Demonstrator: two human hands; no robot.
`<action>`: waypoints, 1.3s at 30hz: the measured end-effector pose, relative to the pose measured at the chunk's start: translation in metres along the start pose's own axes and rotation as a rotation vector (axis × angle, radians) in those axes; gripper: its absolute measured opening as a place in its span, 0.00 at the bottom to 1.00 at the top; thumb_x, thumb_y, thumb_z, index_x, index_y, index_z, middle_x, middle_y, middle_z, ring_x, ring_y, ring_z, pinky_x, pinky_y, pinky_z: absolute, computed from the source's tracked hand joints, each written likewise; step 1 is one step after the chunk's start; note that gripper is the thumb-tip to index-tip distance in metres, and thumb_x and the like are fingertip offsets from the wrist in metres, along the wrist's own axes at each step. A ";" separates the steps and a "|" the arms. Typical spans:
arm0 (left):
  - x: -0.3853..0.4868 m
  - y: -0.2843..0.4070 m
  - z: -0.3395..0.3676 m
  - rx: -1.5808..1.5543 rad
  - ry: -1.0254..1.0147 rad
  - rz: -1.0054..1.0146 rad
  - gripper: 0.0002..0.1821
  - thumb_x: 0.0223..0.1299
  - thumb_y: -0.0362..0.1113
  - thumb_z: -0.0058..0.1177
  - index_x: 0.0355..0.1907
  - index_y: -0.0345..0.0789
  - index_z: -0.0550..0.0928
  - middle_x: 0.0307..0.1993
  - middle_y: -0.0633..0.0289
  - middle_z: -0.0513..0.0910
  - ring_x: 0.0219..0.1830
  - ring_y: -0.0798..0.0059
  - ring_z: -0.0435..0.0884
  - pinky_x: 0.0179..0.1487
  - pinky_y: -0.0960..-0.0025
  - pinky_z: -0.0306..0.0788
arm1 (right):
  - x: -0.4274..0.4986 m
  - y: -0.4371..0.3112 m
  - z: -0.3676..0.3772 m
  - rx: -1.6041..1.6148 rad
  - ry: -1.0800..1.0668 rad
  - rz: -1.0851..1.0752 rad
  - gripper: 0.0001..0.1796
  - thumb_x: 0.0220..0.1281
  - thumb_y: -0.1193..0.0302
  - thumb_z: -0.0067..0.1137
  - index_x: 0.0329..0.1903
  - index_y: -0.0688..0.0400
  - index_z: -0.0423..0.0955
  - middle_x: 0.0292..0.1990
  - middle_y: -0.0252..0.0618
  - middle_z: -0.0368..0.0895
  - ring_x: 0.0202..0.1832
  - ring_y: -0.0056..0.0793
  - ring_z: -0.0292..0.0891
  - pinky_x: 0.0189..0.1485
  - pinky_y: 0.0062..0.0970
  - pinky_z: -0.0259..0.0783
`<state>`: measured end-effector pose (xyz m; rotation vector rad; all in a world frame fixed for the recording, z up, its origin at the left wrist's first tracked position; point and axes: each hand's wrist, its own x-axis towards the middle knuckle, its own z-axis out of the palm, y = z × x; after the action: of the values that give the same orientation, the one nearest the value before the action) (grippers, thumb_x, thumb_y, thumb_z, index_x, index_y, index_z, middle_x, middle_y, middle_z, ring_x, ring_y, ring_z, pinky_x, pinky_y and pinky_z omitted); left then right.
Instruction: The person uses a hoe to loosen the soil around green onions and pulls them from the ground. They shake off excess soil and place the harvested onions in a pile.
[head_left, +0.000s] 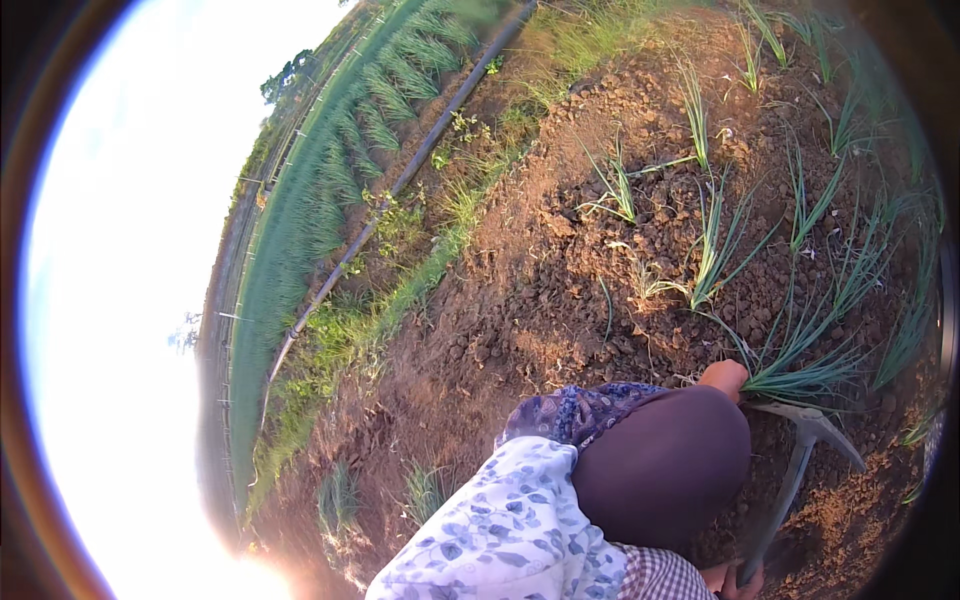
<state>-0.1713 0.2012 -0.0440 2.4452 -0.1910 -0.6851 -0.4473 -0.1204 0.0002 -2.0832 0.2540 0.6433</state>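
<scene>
My left hand (724, 378) closes around the base of a clump of long green onion-like leaves (806, 367), low over the brown soil, partly hidden by my knee. At the lower right my right hand (741, 582) grips the end of the handle of a small pick-like hand hoe (789, 480). Its metal head lies near the clump, just below the leaves, with a point to each side. My knee in dark cloth (664, 465) stands between the two hands.
Onion-like plants (712, 255) stand in cloddy soil (555, 300) ahead. A long dark pipe (420, 157) runs along a grassy strip (450, 240) to the left. Beyond it grow dense green rows (322, 187). Small tufts (337, 499) lie at the lower left.
</scene>
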 end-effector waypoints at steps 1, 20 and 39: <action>-0.002 0.001 -0.001 0.017 0.048 -0.002 0.09 0.46 0.38 0.59 0.26 0.34 0.85 0.27 0.49 0.83 0.31 0.51 0.82 0.36 0.56 0.75 | 0.003 -0.002 0.000 0.001 -0.004 0.002 0.24 0.58 0.57 0.61 0.51 0.60 0.75 0.39 0.50 0.81 0.40 0.34 0.79 0.40 0.36 0.73; -0.012 -0.001 -0.008 -0.069 0.045 -0.063 0.09 0.51 0.34 0.56 0.34 0.36 0.86 0.36 0.50 0.84 0.40 0.51 0.83 0.45 0.56 0.76 | 0.019 -0.020 -0.006 -0.037 -0.035 0.049 0.19 0.57 0.63 0.60 0.48 0.61 0.75 0.33 0.49 0.80 0.36 0.34 0.79 0.36 0.36 0.72; -0.002 0.092 -0.195 -1.466 0.277 0.220 0.14 0.68 0.35 0.49 0.50 0.27 0.77 0.36 0.55 0.83 0.33 0.74 0.79 0.36 0.74 0.73 | -0.086 -0.141 -0.064 -0.059 0.543 0.428 0.15 0.56 0.68 0.60 0.45 0.61 0.75 0.27 0.49 0.78 0.31 0.35 0.79 0.32 0.37 0.70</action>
<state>-0.0712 0.2240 0.1455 1.0485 0.1343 -0.1903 -0.4390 -0.0997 0.1756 -2.2455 1.0180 0.3126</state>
